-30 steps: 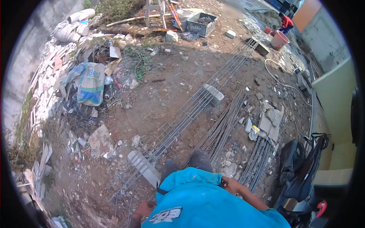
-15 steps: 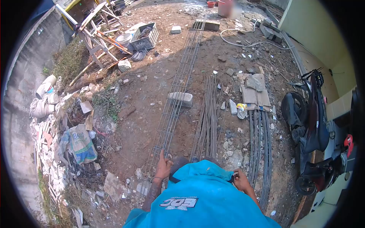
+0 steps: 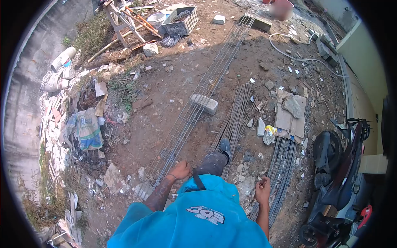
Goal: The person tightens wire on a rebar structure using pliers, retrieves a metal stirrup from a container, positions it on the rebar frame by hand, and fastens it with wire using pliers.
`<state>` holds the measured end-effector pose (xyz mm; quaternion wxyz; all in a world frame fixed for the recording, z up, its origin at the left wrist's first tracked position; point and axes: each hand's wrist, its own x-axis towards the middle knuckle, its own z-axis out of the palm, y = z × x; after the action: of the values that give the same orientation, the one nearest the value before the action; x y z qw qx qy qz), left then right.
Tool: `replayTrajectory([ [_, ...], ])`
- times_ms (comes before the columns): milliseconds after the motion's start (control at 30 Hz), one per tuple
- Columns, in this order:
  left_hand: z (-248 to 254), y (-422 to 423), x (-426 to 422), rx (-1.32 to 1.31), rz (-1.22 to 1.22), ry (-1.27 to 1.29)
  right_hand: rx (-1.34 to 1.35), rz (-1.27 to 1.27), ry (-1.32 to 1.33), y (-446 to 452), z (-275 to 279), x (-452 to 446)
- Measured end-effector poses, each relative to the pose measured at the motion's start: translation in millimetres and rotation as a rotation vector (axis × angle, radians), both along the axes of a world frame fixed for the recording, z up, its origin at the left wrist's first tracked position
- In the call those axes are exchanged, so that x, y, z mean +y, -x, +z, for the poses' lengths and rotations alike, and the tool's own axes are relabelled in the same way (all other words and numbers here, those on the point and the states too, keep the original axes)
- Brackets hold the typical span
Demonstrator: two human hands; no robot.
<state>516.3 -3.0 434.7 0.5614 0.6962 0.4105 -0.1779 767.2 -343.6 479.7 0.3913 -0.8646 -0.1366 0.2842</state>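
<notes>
My left hand (image 3: 180, 170) is curled in front of my blue shirt, next to the near end of a long steel rebar cage (image 3: 198, 91); what its fingers hold, if anything, is too small to name. On the right, my right hand (image 3: 262, 189) is raised with bent fingers, near a bundle of dark steel bars (image 3: 279, 177); any object in it is hidden. The cage rests across a concrete block (image 3: 204, 104). Beside it lies a pile of thin rods (image 3: 236, 111), with my shoe (image 3: 225, 148) over them.
Rubble and a cement bag (image 3: 89, 130) lie at left. Farther back are a crate (image 3: 180, 22), a white bucket (image 3: 156, 20) and a wooden trestle (image 3: 118, 20). A hose (image 3: 289, 57) curves at back right. A motorcycle (image 3: 341, 169) stands at right.
My left hand has drawn back from its pointing pose and curled. My right hand has moved off the shirt hem. One leg has stepped forward onto the rods, and the view has turned.
</notes>
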Motion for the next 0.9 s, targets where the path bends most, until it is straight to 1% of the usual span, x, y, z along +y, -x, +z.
replayTrajectory([
  [67,11,-51,4,-0.045,0.205,-0.017,-0.120,-0.085,-0.074,-51,0,35],
  [100,1,-72,12,-0.054,0.258,-0.014,-0.139,-0.122,-0.123,-72,-9,45],
  [133,-17,-86,15,-0.077,0.299,-0.045,-0.134,-0.062,-0.107,-90,-8,45],
  [200,-44,-109,18,-0.108,0.392,-0.085,-0.107,0.008,-0.134,-132,-9,53],
  [233,-55,-120,21,-0.090,0.543,-0.045,0.060,-0.042,-0.089,-153,-18,53],
  [267,-70,-125,13,-0.062,0.694,0.013,0.076,-0.052,-0.067,-172,-29,46],
  [300,-107,-123,4,-0.057,0.742,0.025,0.097,-0.064,-0.040,-188,-45,36],
  [333,-153,-114,-1,0.001,0.789,-0.140,0.076,-0.122,-0.051,-203,-82,10],
  [367,-157,-106,-6,0.062,0.853,-0.194,0.054,-0.180,-0.064,-219,-118,-15],
  [400,-161,-99,-10,0.123,0.918,-0.247,0.093,-0.193,0.008,-232,-116,-14],
  [433,-139,-97,-11,0.172,1.019,-0.191,0.158,-0.203,0.096,-242,-110,-9],
  [500,-88,-94,-14,0.283,0.942,-0.299,0.285,-0.168,0.240,-265,-102,4],
  [567,-152,-61,-38,0.260,1.238,-0.092,0.338,-0.096,0.299,-295,-96,25],
  [633,-107,-77,-43,0.381,1.246,-0.118,0.361,-0.035,0.334,-328,-94,48],
  [667,-104,-85,-48,0.388,1.261,-0.113,0.359,-0.007,0.341,-348,-93,60],
  [733,-102,-108,-47,0.278,1.470,0.080,0.342,0.043,0.331,-388,-97,96],
  [767,-93,-130,-34,0.274,1.485,0.074,0.328,0.069,0.319,-409,-98,117],
  [833,-79,-185,-5,0.318,1.488,0.216,0.275,0.119,0.272,-455,-104,166],
  [867,-87,-210,9,0.309,1.502,0.210,0.220,0.143,0.229,-480,-107,192],
  [900,-97,-238,30,0.118,1.585,0.179,0.146,0.157,0.170,-504,-113,224],
])
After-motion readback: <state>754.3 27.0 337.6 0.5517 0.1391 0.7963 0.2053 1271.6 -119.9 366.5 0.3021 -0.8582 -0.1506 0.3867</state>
